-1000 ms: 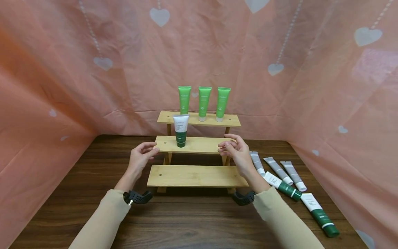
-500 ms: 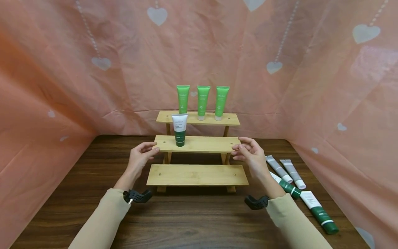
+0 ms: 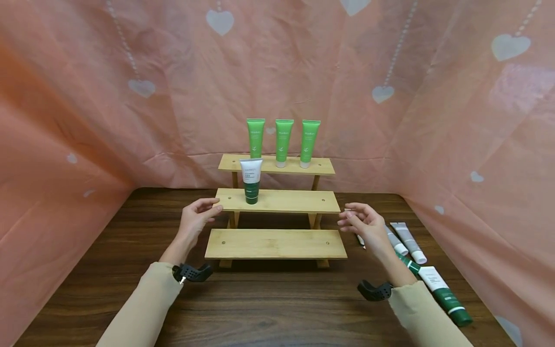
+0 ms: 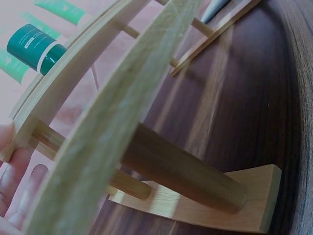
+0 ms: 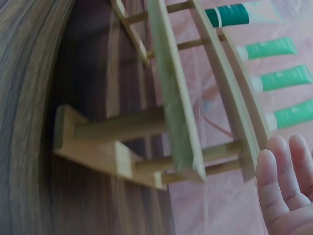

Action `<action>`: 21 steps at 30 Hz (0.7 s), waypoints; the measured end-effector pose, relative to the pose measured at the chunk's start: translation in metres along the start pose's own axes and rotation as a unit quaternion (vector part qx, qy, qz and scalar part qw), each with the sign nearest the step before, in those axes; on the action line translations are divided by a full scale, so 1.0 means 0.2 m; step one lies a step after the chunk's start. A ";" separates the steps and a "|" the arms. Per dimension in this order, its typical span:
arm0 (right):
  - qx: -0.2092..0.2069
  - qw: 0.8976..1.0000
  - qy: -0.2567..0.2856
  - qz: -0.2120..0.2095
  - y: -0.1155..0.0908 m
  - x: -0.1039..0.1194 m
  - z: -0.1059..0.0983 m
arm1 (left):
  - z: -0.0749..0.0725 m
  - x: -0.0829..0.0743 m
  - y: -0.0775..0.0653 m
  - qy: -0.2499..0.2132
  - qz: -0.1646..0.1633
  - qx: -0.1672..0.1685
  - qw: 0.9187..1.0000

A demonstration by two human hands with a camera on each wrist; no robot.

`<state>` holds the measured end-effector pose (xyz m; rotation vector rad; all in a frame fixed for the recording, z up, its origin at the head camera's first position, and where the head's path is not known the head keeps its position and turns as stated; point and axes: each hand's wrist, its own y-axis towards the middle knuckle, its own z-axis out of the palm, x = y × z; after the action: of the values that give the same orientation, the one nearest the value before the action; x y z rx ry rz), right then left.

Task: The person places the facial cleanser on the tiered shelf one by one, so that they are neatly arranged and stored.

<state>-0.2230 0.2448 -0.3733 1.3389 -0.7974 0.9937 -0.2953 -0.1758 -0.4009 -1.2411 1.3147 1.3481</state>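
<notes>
A three-tier wooden display stand [image 3: 277, 245] stands in the middle of the table. My left hand [image 3: 196, 217] pinches the left end of its middle shelf, thumb and fingers at the corner; the left wrist view shows fingertips [image 4: 14, 169] against that end. On the middle shelf a white and dark green squeeze tube [image 3: 251, 180] stands upright on its cap, left of centre. Bright green tubes [image 3: 284, 142] stand in a row on the top shelf. My right hand [image 3: 366, 226] is off the shelf's right end, fingers loosely bent, holding nothing.
Right of the stand, grey tubes [image 3: 408, 242] and white and green tubes [image 3: 445, 295] lie on the dark wooden table [image 3: 277, 308], some partly hidden by my right hand and forearm. A pink curtain [image 3: 182, 125] with hearts encloses the back and sides.
My right hand has moved right, from over the right part of the middle shelf to beyond its end, covering more of the lying tubes. My left hand stays at the shelf's left end.
</notes>
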 end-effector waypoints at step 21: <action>-0.016 0.997 -0.070 0.029 -0.13 -0.05 -0.28 | 0.01 0.00 -0.01 0.007 0.003 -0.003 1.000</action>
<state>-0.2065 0.3000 -0.3978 1.3759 -0.9579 0.9358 -0.2926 -0.1743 -0.4012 -1.2538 1.3261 1.3514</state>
